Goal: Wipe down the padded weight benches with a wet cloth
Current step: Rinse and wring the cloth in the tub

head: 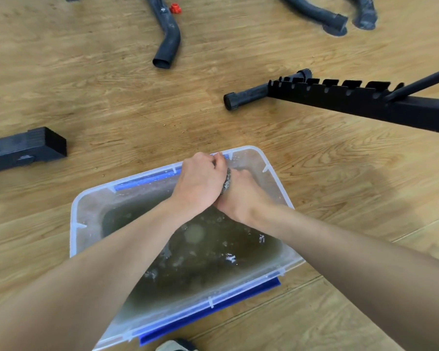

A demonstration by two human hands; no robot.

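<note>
Grey, sodden cloth (pixel 227 183) is being wrung above a clear plastic tub (pixel 73 224) of murky water (pixel 200 252), left hand (pixel 200 183) and right hand (pixel 241 196) both clenched round it. Wiping looks yet to come: only a black bench frame (pixel 365 103) shows, no padding.

Wood floor (pixel 112 102) under water tub (pixel 74 224)

Cloth (pixel 227 183) mostly hidden by left hand (pixel 200 182)
</note>
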